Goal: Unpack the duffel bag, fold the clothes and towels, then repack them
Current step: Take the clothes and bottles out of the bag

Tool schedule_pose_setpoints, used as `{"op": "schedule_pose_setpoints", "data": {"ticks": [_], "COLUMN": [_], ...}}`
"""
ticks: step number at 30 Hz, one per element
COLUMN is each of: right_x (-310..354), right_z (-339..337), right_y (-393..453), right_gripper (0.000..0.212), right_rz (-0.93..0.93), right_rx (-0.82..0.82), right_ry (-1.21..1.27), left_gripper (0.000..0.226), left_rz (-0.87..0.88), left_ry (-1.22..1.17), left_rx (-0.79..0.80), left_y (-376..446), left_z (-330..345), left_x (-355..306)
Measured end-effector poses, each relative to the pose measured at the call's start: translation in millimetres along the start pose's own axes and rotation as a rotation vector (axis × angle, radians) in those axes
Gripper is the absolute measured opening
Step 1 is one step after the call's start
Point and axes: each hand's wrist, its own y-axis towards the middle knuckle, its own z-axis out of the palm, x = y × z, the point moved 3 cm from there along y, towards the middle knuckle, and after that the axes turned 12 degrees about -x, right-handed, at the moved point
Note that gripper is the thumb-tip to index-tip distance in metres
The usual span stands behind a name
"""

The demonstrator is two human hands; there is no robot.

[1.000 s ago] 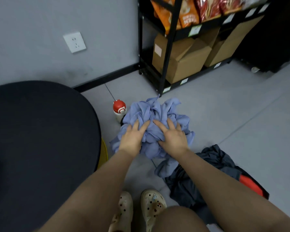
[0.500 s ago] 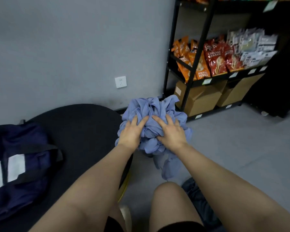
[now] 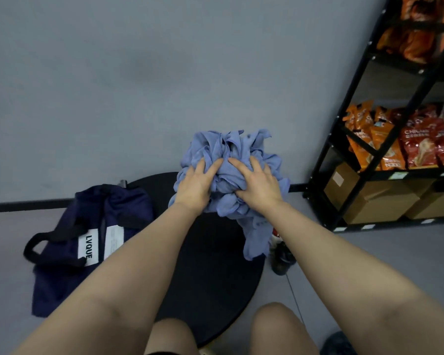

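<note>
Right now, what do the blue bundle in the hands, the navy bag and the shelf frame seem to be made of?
Blue bundle: soft matte woven cloth, probably cotton; it crumples into many fine folds.
Navy bag: thin synthetic-looking fabric, slight sheen, slumped flat, with black webbing handles.
Shelf frame: likely metal painted black; slim rigid bars with visible bolts.

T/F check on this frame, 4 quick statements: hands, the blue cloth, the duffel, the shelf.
1. Both hands, left hand and right hand, grip the bunched blue cloth. True.
2. The blue cloth is neatly folded flat. False: it is a crumpled bundle with one end hanging down.
3. The navy duffel bag lies left of the person's arms, partly on the round black table. True.
4. The black shelf unit on the right holds only cardboard boxes. False: snack bags sit above the boxes.
</note>
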Motion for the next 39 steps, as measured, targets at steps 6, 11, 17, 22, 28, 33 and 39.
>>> {"op": "schedule_pose_setpoints", "data": {"ticks": [6,11,17,22,28,33,39], "right_x": [78,127,149,144,119,96,65], "right_z": [13,22,63,119,196,256,309], "right_y": [56,95,132,157,167,171,171], "right_gripper": [0.074,0.072,0.072,0.072,0.074,0.076,0.079], "right_rz": [-0.141,-0.233,-0.31,-0.334,-0.359,-0.359,-0.364], "right_rx": [-0.031,-0.053,-0.017,0.025,0.118,0.196,0.258], "right_ry": [0.065,0.103,0.096,0.104,0.085,0.051,0.04], "left_gripper": [0.074,0.075,0.083,0.083,0.083,0.086,0.09], "left_rz": [-0.073,-0.14,-0.184,-0.234,-0.265,-0.264,-0.309], "left_ry": [0.097,0.141,0.136,0.114,0.102,0.075,0.064], "left_rx": [-0.06,-0.11,-0.076,-0.06,0.031,0.123,0.266], "left_y": [14,27,38,51,56,56,58], "left_z": [-38,-58,-38,13,97,161,217], "left_x": [82,135,179,206,224,237,236]}}
